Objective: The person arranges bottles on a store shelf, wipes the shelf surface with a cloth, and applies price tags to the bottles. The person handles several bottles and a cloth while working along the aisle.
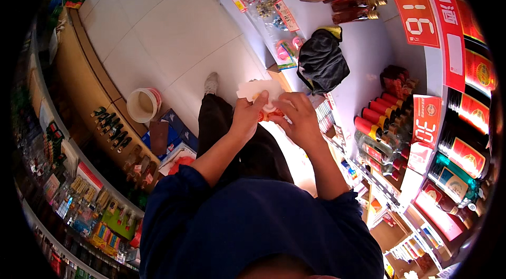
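Note:
My left hand (247, 117) holds a thin white sheet (257, 88) with a scalloped edge, its thumb lying over the top of it. Paper or plastic, I cannot tell. On the right, my right hand (299, 117) has its bent fingers at the sheet's lower right side. Whether they grip it is unclear. A small red and white thing (276, 114) shows below the sheet, between my hands, partly hidden by the fingers.
To the right, a black cloth (324, 59) lies on a white shelf near brown bottles (348, 0) and red-capped bottles (373, 119). A white bucket (143, 106) and blue boxes (180, 131) stand left on the tiled floor (158, 22). Stocked shelves (85, 164) curve along the left.

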Demonstrator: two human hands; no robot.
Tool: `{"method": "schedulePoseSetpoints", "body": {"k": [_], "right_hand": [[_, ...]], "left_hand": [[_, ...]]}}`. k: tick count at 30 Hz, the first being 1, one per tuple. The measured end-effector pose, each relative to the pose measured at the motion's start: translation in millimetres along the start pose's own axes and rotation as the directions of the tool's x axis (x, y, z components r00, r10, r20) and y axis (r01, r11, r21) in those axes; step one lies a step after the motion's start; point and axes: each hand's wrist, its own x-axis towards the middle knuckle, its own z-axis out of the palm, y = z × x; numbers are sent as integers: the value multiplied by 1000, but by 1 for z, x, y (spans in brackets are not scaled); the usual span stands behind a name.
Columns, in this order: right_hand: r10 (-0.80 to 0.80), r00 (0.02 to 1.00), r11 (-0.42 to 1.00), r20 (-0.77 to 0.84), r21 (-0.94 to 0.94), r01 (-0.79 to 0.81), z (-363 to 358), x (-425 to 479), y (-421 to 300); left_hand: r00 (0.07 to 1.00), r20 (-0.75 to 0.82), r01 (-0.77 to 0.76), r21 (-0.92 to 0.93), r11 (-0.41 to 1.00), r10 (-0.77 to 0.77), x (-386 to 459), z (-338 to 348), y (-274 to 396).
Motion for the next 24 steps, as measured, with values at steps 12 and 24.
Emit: {"method": "schedulePoseSetpoints", "body": {"k": [12,24], "right_hand": [[56,998,997,-39,47,-54,0,-8,12],[82,991,992,-110,105,-70,-6,0,6]], "left_hand": [[988,146,47,-23,999,-43,-3,1,1],[983,169,67,29,997,-71,0,2,7]]}}
